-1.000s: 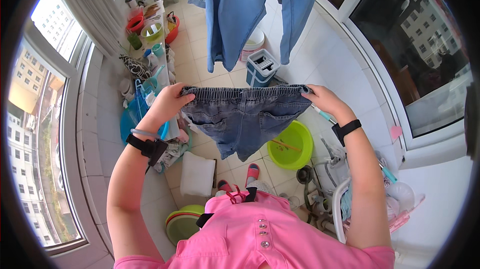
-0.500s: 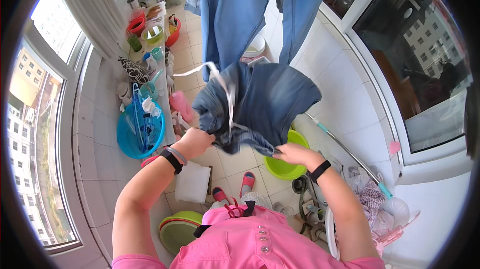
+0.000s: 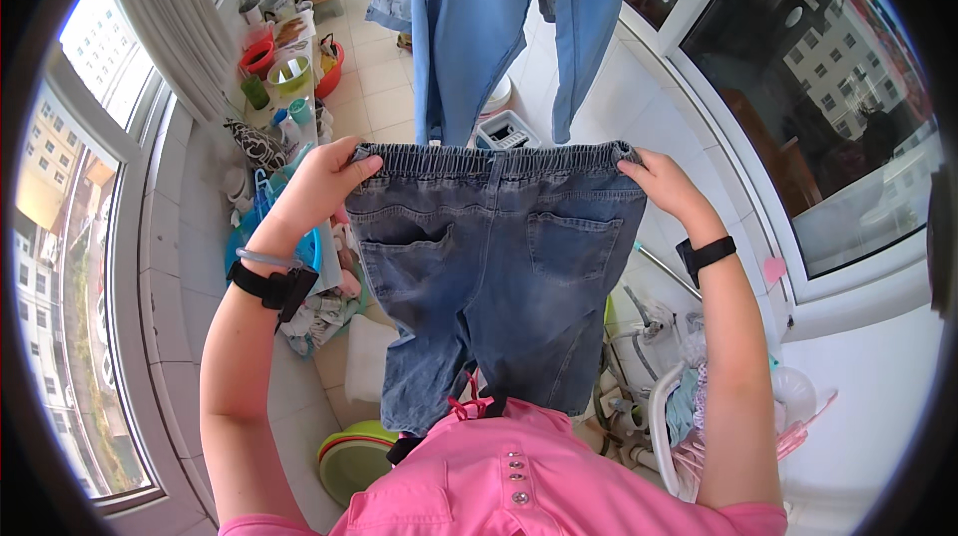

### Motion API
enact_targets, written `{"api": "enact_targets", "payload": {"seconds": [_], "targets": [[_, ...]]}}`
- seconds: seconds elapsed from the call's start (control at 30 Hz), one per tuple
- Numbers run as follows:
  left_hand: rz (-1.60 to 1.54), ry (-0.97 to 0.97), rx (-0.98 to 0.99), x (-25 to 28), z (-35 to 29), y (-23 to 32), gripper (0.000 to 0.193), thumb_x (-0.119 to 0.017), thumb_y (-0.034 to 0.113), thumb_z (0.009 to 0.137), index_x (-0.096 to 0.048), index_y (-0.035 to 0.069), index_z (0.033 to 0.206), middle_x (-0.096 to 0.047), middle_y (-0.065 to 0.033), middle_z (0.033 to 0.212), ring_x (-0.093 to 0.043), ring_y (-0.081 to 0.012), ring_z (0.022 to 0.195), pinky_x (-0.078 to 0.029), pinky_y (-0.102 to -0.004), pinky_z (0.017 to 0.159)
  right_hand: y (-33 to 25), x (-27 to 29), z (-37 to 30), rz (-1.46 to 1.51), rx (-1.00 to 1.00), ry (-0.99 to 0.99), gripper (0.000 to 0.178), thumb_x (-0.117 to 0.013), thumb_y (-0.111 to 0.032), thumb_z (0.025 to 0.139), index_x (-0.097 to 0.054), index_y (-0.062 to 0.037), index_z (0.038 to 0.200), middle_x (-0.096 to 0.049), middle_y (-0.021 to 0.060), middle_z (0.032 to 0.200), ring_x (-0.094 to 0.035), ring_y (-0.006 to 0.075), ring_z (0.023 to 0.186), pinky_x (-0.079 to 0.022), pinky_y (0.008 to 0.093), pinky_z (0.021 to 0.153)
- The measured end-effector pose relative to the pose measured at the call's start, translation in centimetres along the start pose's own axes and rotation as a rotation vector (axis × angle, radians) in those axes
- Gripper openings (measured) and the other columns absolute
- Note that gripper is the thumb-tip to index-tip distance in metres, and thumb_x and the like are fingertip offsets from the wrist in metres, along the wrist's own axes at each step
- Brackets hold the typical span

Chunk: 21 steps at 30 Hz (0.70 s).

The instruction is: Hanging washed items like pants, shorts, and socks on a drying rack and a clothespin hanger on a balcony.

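Stretched out in front of me is a pair of dark blue denim shorts with a gathered elastic waistband and two back pockets. My left hand pinches the waistband's left end between thumb and fingers. At the other end my right hand grips the waistband the same way. The shorts hang down from the taut waistband, and their legs reach the pink shirt I wear. Just beyond the waistband hang lighter blue jeans.
A blue basin with hangers stands at left, beside a cluttered bench. Green basins sit at lower left. On the right are a white basket, a pole and a glass door. Windows line the left.
The shorts were bunched and blurred in motion, waistband low and nearer me. Both hands have risen and moved apart, and the shorts now hang spread with the waistband at the top.
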<state>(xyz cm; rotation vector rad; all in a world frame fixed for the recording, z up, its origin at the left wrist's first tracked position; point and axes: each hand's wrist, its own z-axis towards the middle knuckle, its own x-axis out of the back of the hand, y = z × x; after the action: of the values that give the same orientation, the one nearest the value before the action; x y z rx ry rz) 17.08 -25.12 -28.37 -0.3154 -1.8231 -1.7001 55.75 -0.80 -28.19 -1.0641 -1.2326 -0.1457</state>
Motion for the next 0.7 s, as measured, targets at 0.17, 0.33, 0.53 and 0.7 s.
{"api": "enact_targets", "payload": {"seconds": [0.17, 0.33, 0.53, 0.7], "targets": [[-0.151, 0.043, -0.065, 0.9, -1.2, 1.8, 0.03, -0.059, 0.027, 0.093, -0.051, 0.002, 0.081, -0.043, 0.0036, 0.06, -0.043, -0.0048, 0.048, -0.039, -0.0244, 0.041, -0.7, 0.7, -1.5, 0.046, 0.018, 0.119, 0.035, -0.055, -0.032, 0.092, -0.062, 0.0013, 0.103, -0.067, 0.0164, 0.087, -0.063, 0.0258, 0.08, -0.047, 0.0328, 0.076], [0.03, -0.126, 0.088, 0.0, -1.6, 1.5, 0.033, -0.061, 0.029, 0.091, -0.053, -0.001, 0.081, -0.049, -0.0026, 0.059, -0.048, -0.0137, 0.049, -0.042, -0.029, 0.047, -0.1, -0.3, -2.1, -0.004, 0.023, -0.046, 0.034, -0.053, -0.031, 0.092, -0.061, 0.0001, 0.103, -0.066, 0.0196, 0.093, -0.062, 0.0312, 0.087, -0.047, 0.035, 0.08], [0.569, 0.104, -0.378, 4.1, 1.2, 10.6, 0.031, -0.063, 0.032, 0.086, -0.06, 0.001, 0.09, -0.058, -0.018, 0.07, -0.057, -0.0373, 0.068, -0.045, -0.0429, 0.062, -7.1, 9.3, 0.1, -0.315, 0.046, -0.025, 0.032, -0.052, -0.026, 0.092, -0.059, 0.0013, 0.108, -0.065, 0.021, 0.099, -0.061, 0.0362, 0.094, -0.046, 0.0347, 0.082], [0.168, 0.945, -0.858, -1.1, -0.7, 7.9, 0.023, -0.061, 0.011, 0.084, -0.064, 0.003, 0.106, -0.066, -0.0144, 0.103, -0.062, -0.0282, 0.096, -0.046, -0.0332, 0.085, -7.9, 1.6, -2.0, -0.188, 0.59, 1.382, 0.032, -0.044, -0.006, 0.085, -0.061, 0.0019, 0.111, -0.061, 0.0189, 0.115, -0.058, 0.0277, 0.108, -0.04, 0.0363, 0.097]]}}
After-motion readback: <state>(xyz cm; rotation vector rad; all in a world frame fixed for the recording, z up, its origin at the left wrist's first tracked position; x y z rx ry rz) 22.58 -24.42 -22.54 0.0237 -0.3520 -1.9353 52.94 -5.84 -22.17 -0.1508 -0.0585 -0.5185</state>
